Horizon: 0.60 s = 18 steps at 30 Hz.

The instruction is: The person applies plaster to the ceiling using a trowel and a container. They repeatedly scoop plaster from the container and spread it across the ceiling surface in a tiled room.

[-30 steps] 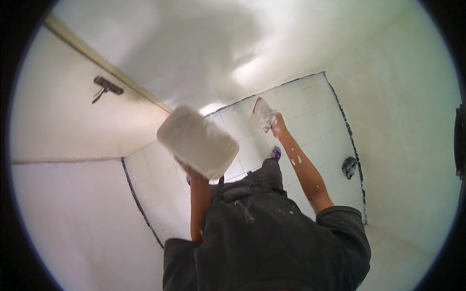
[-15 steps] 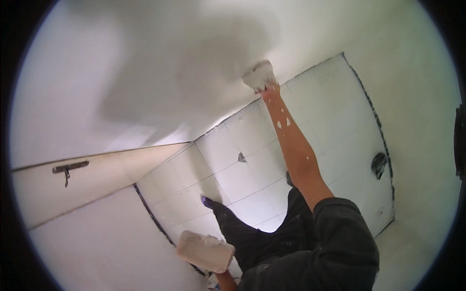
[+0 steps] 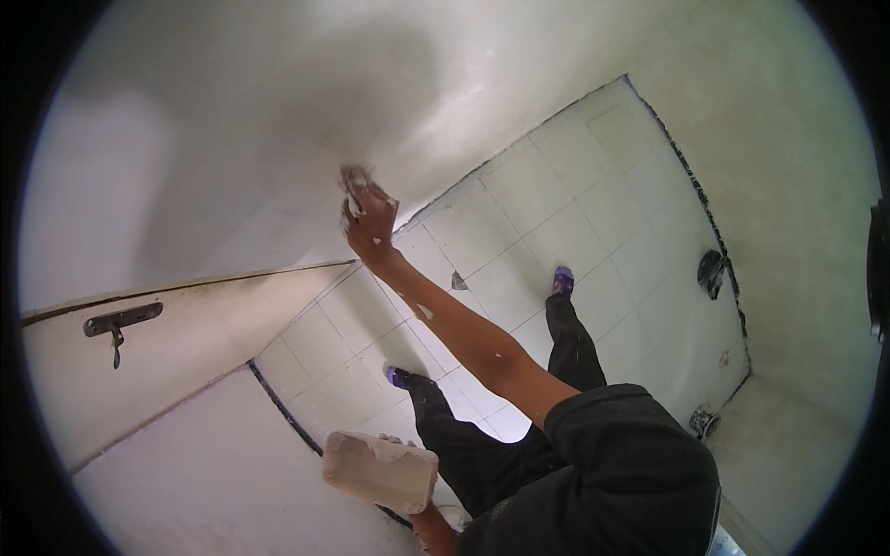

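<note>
- Since the right hand (image 3: 370, 215) is at the wall (image 3: 519, 83), I'd guess spreading; its grip's too blurry to call;
- left hand (image 3: 425, 513) grips the pale board (image 3: 380, 471) over the floor's (image 3: 603, 222) left edge;
- next stroke probably needs even pressure.

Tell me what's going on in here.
A person stands on a tiled floor close to a pale wall. The left hand holds a pale, rectangular board low in front of the body. The right hand is stretched out to the wall; what, if anything, it holds is hard to make out. Pale spots dot the right forearm.
</note>
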Available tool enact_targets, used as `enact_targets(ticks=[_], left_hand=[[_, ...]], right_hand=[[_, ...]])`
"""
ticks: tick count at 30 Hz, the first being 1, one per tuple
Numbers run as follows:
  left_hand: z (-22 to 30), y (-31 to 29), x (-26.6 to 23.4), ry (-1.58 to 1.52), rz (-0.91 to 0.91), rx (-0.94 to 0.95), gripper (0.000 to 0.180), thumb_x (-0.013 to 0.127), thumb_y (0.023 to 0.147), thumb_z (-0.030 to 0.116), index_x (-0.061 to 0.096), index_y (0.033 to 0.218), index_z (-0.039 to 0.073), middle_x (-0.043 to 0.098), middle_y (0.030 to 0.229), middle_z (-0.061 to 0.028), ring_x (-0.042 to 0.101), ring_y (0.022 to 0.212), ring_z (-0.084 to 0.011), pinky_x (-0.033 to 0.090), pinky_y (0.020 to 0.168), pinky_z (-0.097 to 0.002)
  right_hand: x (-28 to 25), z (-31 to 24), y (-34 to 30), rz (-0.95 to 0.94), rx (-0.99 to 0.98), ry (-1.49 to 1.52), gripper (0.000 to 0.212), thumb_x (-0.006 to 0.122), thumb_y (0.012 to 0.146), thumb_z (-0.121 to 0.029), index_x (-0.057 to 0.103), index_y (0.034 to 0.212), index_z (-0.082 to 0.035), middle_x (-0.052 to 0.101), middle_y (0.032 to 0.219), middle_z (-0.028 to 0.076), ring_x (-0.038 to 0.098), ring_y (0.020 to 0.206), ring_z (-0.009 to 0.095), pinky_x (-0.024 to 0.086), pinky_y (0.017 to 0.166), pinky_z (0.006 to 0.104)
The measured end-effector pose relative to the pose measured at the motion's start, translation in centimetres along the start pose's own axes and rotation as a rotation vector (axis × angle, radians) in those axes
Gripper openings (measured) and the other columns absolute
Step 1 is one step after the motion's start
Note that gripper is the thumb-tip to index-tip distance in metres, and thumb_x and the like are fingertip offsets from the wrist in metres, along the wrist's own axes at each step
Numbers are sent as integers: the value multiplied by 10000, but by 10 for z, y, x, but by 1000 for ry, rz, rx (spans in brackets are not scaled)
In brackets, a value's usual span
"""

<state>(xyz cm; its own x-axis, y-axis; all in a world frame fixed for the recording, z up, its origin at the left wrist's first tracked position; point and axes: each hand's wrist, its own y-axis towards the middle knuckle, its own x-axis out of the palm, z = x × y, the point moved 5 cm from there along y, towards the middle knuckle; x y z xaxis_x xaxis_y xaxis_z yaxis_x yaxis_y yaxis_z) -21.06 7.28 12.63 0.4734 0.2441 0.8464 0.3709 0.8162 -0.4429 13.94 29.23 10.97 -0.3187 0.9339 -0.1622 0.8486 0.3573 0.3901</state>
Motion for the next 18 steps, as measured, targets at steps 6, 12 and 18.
enact_targets(ticks=[6, 12, 18], left_hand=[[8, 8, -20, 71, 98, 87, 579, 400, 806, 439, 290, 1231, 62, 358, 1211, -154, 355, 1119, -302, 219, 965, -494], [-24, 5, 7, -111, -14, 40, 583, 410, 805, 408, 286, 1227, 25, 364, 1207, -158, 344, 1131, -293, 196, 991, -461], [-11, -15, -53, -209, 145, -14, 547, 398, 819, 361, 285, 1228, 15, 373, 1198, -161, 338, 1139, -282, 177, 1002, -452]], right_hand=[[-102, 188, -3, 350, 803, 980, 418, 275, 859, -428, 332, 1173, -158, 450, 1059, 45, 477, 856, 146, 402, 497, 270], [-130, 154, 142, 268, 378, 548, 292, 430, 775, -76, 468, 1048, 19, 499, 943, 90, 499, 805, 208, 416, 696, 268], [-41, -22, 72, 232, 537, 417, 399, 387, 745, 102, 510, 1101, -28, 486, 633, 31, 454, 541, 73, 376, 442, 197]])
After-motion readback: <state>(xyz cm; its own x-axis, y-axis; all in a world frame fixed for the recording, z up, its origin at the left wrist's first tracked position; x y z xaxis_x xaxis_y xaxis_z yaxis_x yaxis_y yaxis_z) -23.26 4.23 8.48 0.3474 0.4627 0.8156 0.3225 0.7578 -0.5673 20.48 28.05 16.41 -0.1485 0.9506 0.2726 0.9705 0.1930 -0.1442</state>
